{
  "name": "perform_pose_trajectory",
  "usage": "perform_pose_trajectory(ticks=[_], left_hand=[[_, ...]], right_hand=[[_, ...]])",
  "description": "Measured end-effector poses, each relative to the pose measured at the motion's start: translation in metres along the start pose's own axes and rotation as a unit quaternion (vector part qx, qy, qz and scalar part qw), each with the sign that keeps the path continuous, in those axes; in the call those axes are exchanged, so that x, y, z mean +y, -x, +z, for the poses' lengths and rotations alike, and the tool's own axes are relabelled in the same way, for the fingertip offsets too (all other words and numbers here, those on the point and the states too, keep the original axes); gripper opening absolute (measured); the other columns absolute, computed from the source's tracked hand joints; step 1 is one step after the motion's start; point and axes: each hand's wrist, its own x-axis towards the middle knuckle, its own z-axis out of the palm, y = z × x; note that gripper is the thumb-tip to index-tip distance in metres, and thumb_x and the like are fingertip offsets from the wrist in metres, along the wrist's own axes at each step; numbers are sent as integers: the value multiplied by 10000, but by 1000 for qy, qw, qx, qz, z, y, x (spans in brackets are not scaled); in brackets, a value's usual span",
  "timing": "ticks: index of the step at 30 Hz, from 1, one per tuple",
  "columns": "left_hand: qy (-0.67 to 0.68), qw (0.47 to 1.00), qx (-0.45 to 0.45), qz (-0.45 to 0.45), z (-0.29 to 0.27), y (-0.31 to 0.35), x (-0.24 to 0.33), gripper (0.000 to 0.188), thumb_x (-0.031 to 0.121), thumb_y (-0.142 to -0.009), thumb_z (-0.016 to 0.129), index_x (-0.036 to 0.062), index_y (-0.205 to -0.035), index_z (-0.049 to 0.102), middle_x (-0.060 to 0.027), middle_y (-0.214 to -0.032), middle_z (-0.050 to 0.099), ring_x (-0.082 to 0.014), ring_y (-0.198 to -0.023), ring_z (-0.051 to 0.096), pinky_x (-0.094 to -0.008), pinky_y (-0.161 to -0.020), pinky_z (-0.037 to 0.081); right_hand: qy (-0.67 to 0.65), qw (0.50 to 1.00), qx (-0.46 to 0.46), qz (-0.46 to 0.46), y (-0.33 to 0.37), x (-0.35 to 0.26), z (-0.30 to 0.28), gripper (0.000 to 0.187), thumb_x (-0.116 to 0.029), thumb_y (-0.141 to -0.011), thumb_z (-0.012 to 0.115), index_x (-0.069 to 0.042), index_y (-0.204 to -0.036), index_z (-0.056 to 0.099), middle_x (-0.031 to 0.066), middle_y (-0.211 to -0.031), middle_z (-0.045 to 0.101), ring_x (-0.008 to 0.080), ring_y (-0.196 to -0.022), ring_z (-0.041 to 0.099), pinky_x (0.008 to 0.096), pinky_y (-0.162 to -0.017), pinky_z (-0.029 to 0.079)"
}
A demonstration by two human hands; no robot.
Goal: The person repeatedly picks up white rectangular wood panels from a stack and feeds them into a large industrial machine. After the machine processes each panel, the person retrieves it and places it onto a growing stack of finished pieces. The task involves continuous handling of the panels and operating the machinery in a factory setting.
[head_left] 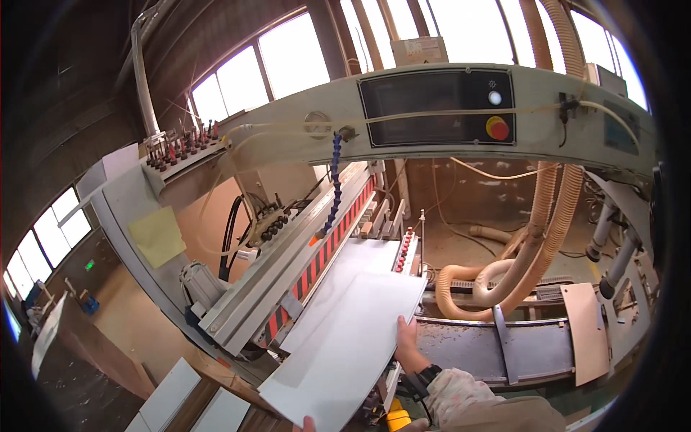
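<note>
A long white panel lies tilted across the front of a large machine, and both my hands are on it. My right hand grips its right edge, with a dark band around the wrist. At the near end, only a bit of my left hand shows, the thumb over the panel's edge; the rest is cut off by the picture's lower rim. Beyond the held panel, another pale panel surface rests in the machine beside the red-and-black striped rail.
Overhead spans a machine beam with a dark screen and a red stop button. A blue jointed hose hangs from it. Ribbed ducts run down at right. More white panels are stacked at lower left.
</note>
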Motion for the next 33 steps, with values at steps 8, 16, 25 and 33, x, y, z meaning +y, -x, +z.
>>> perform_pose_trajectory(ticks=[8,16,25,33], left_hand=[[-222,972,62,38,15,-111,-25,403,126,-823,562,-57,-1143,398,-133,-1017,521,-222,-898,502,-356,-781,428],[-202,976,-24,-80,45,-132,29,289,203,-895,465,-51,-1017,531,-134,-924,600,-222,-833,607,-331,-725,518],[-73,986,-58,-135,86,-150,43,267,149,-877,480,-54,-1050,484,-95,-963,564,-176,-813,579,-316,-729,500],[-3,997,74,-24,102,-131,50,155,129,-863,514,26,-976,543,-27,-910,552,-111,-829,506,-262,-710,405]], right_hand=[[167,978,-25,-125,-64,27,55,738,-162,-811,555,52,-1348,95,235,-1303,320,320,-1193,344,357,-996,266],[314,937,-44,-146,-77,41,91,785,-315,-828,535,84,-1335,88,271,-1402,84,367,-1315,91,395,-1069,113],[307,941,-33,-139,-116,35,90,746,-380,-875,465,74,-1343,103,258,-1404,120,352,-1317,108,382,-1072,101],[-49,993,-73,-74,-75,61,89,516,-228,-949,311,39,-1360,151,161,-1431,151,256,-1321,140,324,-1068,114]])
